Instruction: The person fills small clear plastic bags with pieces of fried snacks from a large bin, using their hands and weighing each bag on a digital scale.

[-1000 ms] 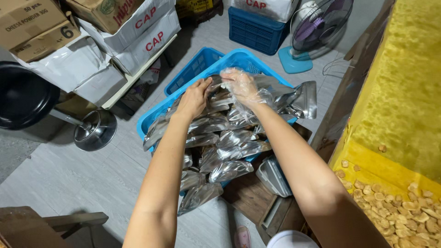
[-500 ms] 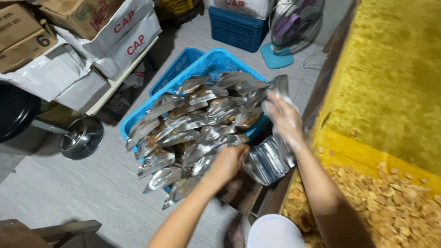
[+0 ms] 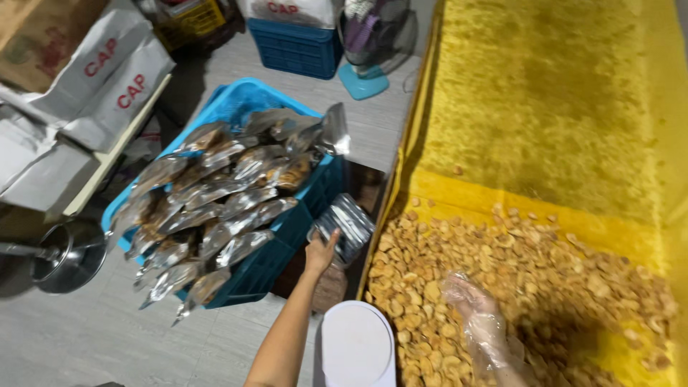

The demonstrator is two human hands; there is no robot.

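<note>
View: head camera, looking down at both hands.
Left hand [image 3: 320,251]: bare, raised beside the blue crate [image 3: 283,244] — fingers closed on the lower edge of an empty silver pouch [image 3: 344,226].
Pouch position: held in the air between the crate and the yellow tray [image 3: 444,186], just beside the tray's edge, tilted, mouth not readable.
Right hand [image 3: 479,319]: in a clear plastic glove, resting on the heap of fried snacks [image 3: 530,279] inside the tray; fingers loosely curled — whether they grasp any pieces cannot be told.
Step in hand: judged as the start of a fill — a pouch is picked, the gloved hand is at the snacks.
Next move calls for: opening the pouch mouth and bringing it close to the gloved hand, over the tray.
Crate load: filled pouches [image 3: 215,201] heaped above the rim.
Hidden or unclear: the white round container [image 3: 356,347] is cut off at the bottom edge; glove glare blurs the right fingertips; the steel bowl [image 3: 68,254] is partly hidden at left.
</note>
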